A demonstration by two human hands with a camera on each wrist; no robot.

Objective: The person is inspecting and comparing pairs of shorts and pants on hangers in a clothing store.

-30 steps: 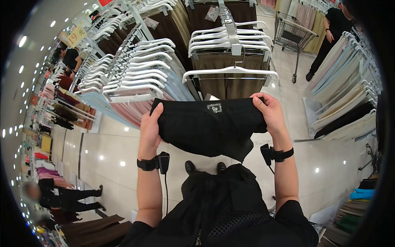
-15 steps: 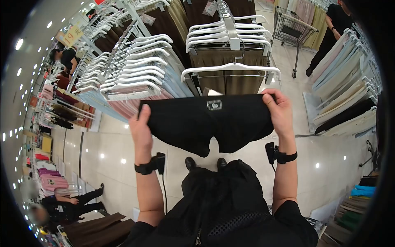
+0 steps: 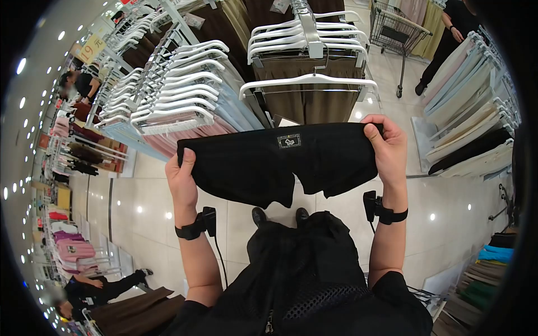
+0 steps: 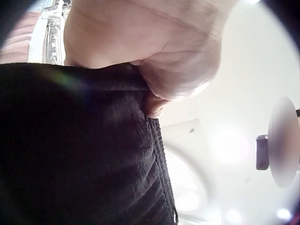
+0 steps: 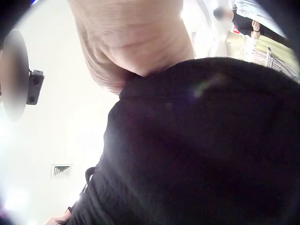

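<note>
A black garment with a small rectangular emblem is stretched wide between two hands in the head view. At its left end the left hand pinches the top edge, thumb on the near side. The right hand grips the upper right corner, its thumb also in front. In the left wrist view the left hand is at the edge of the dark cloth. The right wrist view shows the right hand against the cloth, its fingertips hidden.
White hangers with brown garments hang just beyond the cloth, and a rack of pink and blue garments stands left of them. A cart and a standing person are at upper right. More clothes hang at right.
The hands have moved apart, the left one outward and the right one slightly outward and up. The garment is spread wider and flatter, and its lower edge now shows a gap.
</note>
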